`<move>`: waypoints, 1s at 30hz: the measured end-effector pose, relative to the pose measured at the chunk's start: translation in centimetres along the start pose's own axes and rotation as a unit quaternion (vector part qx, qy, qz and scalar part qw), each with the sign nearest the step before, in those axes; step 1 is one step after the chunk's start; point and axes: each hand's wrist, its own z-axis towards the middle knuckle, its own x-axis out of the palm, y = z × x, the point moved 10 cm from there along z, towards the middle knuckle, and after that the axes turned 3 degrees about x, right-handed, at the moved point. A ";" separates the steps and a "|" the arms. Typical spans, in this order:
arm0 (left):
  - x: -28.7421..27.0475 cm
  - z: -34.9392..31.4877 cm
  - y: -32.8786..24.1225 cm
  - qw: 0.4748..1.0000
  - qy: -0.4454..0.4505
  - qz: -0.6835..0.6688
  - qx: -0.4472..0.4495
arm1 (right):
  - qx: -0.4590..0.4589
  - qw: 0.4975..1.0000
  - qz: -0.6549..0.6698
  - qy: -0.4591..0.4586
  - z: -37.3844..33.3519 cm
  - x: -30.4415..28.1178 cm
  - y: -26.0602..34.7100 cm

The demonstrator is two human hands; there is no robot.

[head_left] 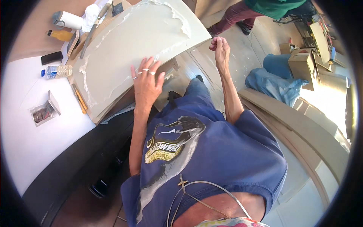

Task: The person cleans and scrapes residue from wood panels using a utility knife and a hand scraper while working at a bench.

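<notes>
A large cream panel point(132, 56) with ragged white smears along its edges lies on the worktop before me. My left hand point(146, 83) is over its near edge, fingers spread and rings on them; whether the fingertips touch the surface I cannot tell. Beyond the panel's right corner, my right hand point(221, 52) is raised with its fingers curled together. Anything inside that closed hand is hidden. An orange utility knife point(80, 99) lies by the panel's left corner.
On the white tabletop point(22, 132) are a water bottle point(56, 71), a black phone point(51, 58) and an open socket box point(43, 113). An orange-filled bottle point(60, 35) lies farther back. A person point(242, 17) stands far right, near a blue plastic bag point(274, 85) and cardboard boxes point(304, 66).
</notes>
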 end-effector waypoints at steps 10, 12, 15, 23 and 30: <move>7.9 7.5 -7.3 0.997 0.018 0.070 0.036 | 0.237 0.894 0.294 0.242 1.2 3.8 -3.3; 8.6 7.4 -7.2 0.995 0.023 0.087 0.039 | 0.278 0.859 0.314 0.296 0.5 4.9 -3.7; 9.1 8.1 -7.5 0.993 0.013 0.114 0.039 | 0.290 0.853 0.305 0.310 0.6 4.7 -3.6; 7.3 9.6 -7.0 0.988 0.049 0.147 0.020 | 0.270 0.860 0.256 0.350 1.3 4.3 -1.1; 1.5 9.6 -9.7 0.991 0.042 0.121 0.027 | 0.265 0.832 0.194 0.447 -0.3 3.9 4.9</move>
